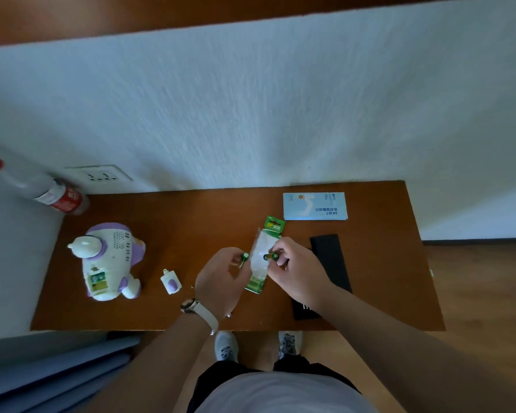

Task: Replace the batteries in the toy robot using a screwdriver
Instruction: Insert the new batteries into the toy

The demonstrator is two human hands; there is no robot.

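A white and purple toy robot lies on its front at the left of the brown table, its battery compartment open with batteries showing inside. The small white battery cover lies beside it. My left hand holds one green battery between its fingertips. My right hand pinches a second green battery over the torn battery pack, which lies on the table between both hands.
A light blue screwdriver kit box sits at the back right. A black case lies under my right wrist. A bottle with a red label leans at the back left corner near a wall socket.
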